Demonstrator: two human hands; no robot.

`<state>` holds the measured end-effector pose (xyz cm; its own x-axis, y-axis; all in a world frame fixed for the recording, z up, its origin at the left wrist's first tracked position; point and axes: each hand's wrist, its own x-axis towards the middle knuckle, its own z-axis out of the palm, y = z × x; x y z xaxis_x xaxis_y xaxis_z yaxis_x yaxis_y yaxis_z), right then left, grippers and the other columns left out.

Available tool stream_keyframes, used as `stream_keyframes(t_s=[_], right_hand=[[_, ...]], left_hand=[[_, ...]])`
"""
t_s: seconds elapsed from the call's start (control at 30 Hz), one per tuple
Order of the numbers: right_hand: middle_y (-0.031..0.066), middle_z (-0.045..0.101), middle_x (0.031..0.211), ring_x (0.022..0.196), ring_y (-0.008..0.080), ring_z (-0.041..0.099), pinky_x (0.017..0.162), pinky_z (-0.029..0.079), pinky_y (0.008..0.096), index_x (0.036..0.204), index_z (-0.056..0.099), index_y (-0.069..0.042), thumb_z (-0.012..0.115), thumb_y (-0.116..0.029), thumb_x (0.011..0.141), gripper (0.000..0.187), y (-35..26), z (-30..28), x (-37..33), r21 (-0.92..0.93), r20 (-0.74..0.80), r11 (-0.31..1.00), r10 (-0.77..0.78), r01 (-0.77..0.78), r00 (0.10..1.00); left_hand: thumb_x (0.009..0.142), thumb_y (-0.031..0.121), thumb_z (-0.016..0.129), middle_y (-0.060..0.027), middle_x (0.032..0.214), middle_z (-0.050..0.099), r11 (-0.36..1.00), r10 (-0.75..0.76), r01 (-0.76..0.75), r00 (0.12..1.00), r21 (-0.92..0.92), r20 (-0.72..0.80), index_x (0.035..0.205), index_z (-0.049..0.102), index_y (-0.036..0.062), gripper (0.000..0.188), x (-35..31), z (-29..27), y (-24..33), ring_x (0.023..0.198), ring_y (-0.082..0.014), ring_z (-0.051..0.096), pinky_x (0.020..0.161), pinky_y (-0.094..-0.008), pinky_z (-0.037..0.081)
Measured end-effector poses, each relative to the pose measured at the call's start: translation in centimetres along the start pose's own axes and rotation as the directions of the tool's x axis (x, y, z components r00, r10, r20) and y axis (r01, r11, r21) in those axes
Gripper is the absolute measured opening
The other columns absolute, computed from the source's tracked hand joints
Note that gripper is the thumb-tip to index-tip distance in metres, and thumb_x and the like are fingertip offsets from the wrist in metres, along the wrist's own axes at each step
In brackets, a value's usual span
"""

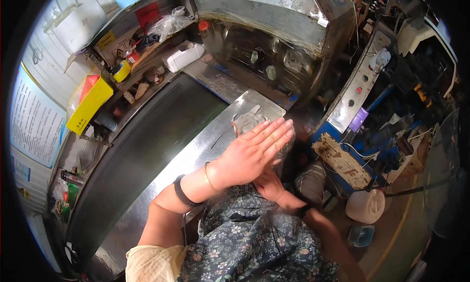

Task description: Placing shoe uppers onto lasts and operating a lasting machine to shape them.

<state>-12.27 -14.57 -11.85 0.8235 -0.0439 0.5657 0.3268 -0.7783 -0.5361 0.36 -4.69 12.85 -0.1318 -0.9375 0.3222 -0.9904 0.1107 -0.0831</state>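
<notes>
My left hand (254, 152) is stretched flat, fingers together and pointing up and to the right, with its back toward me. It holds nothing that I can see. Below and partly behind it is my right hand (269, 184), its fingers largely hidden by the left one. Just beyond my left fingers, a crumpled greyish-white cloth item, perhaps a work glove (248, 119), lies on the shiny metal tabletop (183, 157). A thin dark curved wire (223, 138) lies beside it. My floral apron (249, 233) spreads beneath both hands.
A dark conveyor belt (147, 150) runs along the table's left side. Behind stands a metal machine housing (259, 12). A white jug (183, 57) and yellow box (89, 105) sit on the left. To the right are a button panel (360, 81) and a plastic canister (365, 206).
</notes>
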Motion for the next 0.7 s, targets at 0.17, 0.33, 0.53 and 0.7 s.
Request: stream_keyframes(t_s=[0.17,0.33,0.53,0.7], right_hand=[[0.0032,0.068,0.109,0.103,0.0268,0.060,0.089,0.050,0.0394,0.107,0.071,-0.012,0.068,-0.008,0.077,0.030,-0.3,-1.1,1.2,-0.013,0.033,1.000,0.018,-0.018,0.999],[0.0055,0.042,0.149,0.137,0.0275,0.038,0.113,0.029,0.0469,0.134,0.055,-0.015,0.066,-0.022,0.083,0.053,-2.1,-6.6,4.8,-0.427,0.053,0.890,-0.148,0.156,0.988],[0.0076,0.027,0.160,0.149,0.0276,0.022,0.122,0.013,0.0432,0.151,0.037,-0.014,0.055,-0.018,0.090,0.063,-7.0,-11.8,9.5,-0.521,0.141,0.786,-0.307,0.334,0.941],[0.0139,0.037,0.153,0.144,0.0323,0.030,0.121,0.017,0.0473,0.145,0.044,-0.005,0.050,-0.017,0.092,0.054,-11.3,-12.4,9.7,-0.555,0.243,0.792,-0.137,0.253,0.960]], left_hand=[[0.091,0.032,0.057,-0.0167,0.156,0.033,0.995,-0.103,0.103,0.994,0.001,-0.021,0.148,0.035,-0.0014,0.070,-0.8,1.0,-0.2,0.146,-0.0292,0.029,0.121,-0.0422,0.021],[0.097,0.043,0.055,-0.0188,0.161,0.019,0.723,-0.169,0.080,0.984,-0.686,-0.063,0.154,0.013,-0.0025,0.084,-2.7,1.5,-0.1,0.150,-0.0294,0.016,0.121,-0.0416,0.015],[0.091,0.010,0.070,-0.0084,0.142,0.048,-0.576,-0.307,0.070,0.905,-0.815,0.294,0.151,0.029,0.0029,0.073,-3.8,2.0,2.4,0.131,-0.0179,0.045,0.112,-0.0334,0.033],[0.096,0.006,0.060,-0.0099,0.137,0.054,-0.659,-0.420,0.008,0.826,-0.752,0.377,0.144,0.040,-0.0002,0.052,-3.7,2.9,3.5,0.127,-0.0190,0.051,0.108,-0.0324,0.040]])
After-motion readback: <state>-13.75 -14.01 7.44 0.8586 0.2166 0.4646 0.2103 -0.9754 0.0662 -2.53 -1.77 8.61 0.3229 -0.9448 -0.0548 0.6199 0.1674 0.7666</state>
